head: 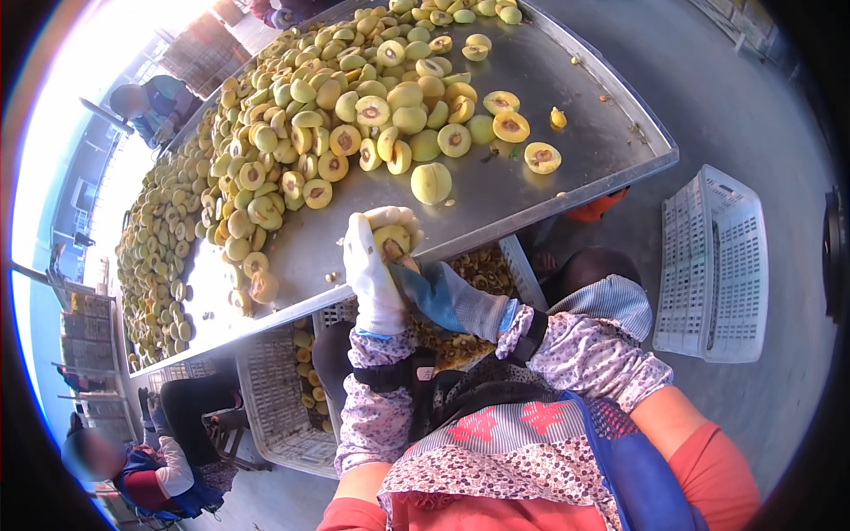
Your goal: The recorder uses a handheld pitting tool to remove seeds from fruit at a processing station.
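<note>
My left hand (373,269), in a white glove, holds a halved yellow-green stone fruit (392,239) above the near edge of a metal table. My right hand (435,289), in a blue and grey glove, is at the cut face of that fruit, closed around a small tool (406,263) that is mostly hidden by the fingers. A large pile of halved fruits (319,113) covers much of the metal table (571,172). One fruit (431,184) lies cut side down just beyond my hands. Several halves show brown centres.
Under the table edge stands a crate (521,272) of fruit scraps (485,269). Left of it is a white plastic crate (285,425) with fruit halves. Empty-looking white crates (714,265) stand right. One person (166,464) sits lower left; another (156,109) is across the table.
</note>
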Tool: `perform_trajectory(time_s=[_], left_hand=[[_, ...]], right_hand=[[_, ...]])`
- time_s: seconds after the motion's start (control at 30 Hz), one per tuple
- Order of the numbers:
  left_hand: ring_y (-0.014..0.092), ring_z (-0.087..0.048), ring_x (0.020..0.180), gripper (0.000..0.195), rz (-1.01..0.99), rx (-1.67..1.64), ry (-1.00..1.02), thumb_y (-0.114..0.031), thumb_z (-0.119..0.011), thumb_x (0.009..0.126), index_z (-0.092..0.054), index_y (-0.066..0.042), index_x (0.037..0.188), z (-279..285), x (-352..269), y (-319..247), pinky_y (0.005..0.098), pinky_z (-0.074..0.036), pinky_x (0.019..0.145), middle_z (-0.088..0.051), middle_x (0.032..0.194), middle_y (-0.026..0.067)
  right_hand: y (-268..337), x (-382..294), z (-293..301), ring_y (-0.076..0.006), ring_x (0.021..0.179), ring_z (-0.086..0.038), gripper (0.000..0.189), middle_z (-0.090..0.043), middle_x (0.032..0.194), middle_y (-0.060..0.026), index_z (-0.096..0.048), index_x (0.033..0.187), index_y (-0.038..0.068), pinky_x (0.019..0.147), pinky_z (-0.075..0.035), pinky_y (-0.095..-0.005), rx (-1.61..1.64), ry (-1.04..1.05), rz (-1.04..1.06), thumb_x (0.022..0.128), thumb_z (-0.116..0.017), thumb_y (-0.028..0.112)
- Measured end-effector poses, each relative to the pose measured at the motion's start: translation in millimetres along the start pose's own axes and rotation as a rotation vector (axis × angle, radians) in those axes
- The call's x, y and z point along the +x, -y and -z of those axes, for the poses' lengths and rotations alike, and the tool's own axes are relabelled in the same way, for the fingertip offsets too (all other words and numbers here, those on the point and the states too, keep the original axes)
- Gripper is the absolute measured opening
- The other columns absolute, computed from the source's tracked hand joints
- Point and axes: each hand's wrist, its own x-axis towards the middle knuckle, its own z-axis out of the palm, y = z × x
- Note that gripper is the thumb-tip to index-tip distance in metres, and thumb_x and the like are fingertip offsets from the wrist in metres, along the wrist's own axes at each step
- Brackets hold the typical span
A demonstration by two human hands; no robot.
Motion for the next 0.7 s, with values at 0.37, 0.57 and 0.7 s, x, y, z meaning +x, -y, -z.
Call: perform_trajectory(time_s=[0.37, 0.57, 0.7], left_hand=[[0.026, -0.064, 0.090, 0.038, 0.049, -0.107, 0.038, -0.036, -0.042, 0.105, -0.059, -0.001, 0.104, 2, -1, 7, 0.0411, -0.055, 0.083, -0.065, 0.103, 0.0155], [0.028, -0.064, 0.094, 0.038, -0.067, -0.003, 0.133, -0.036, -0.042, 0.105, -0.057, -0.001, 0.106, 11, 5, 14, 0.0420, -0.054, 0.087, -0.064, 0.104, 0.0151], [0.025, -0.063, 0.087, 0.038, -0.149, 0.044, 0.146, -0.034, -0.044, 0.105, -0.058, 0.000, 0.103, 6, 1, 17, 0.0367, -0.052, 0.081, -0.066, 0.100, 0.0178]], right_hand=[[-10, -2, -11, -0.0143, 0.068, -0.057, 0.064, -0.062, 0.069, -0.0095, -0.065, 0.095, -0.002, 0.065, -0.048, -0.0321, 0.142, -0.120, 0.077, 0.101, -0.041, 0.058], [21, -11, 7, -0.0115, 0.061, -0.053, 0.060, -0.056, 0.064, -0.0052, -0.064, 0.093, 0.000, 0.058, -0.044, -0.0291, 0.276, 0.080, -0.215, 0.101, -0.044, 0.056], [-22, 6, -5, -0.0126, 0.070, -0.057, 0.057, -0.061, 0.071, -0.0058, -0.064, 0.095, 0.000, 0.065, -0.047, -0.0298, -0.003, -0.124, 0.232, 0.102, -0.045, 0.053]])
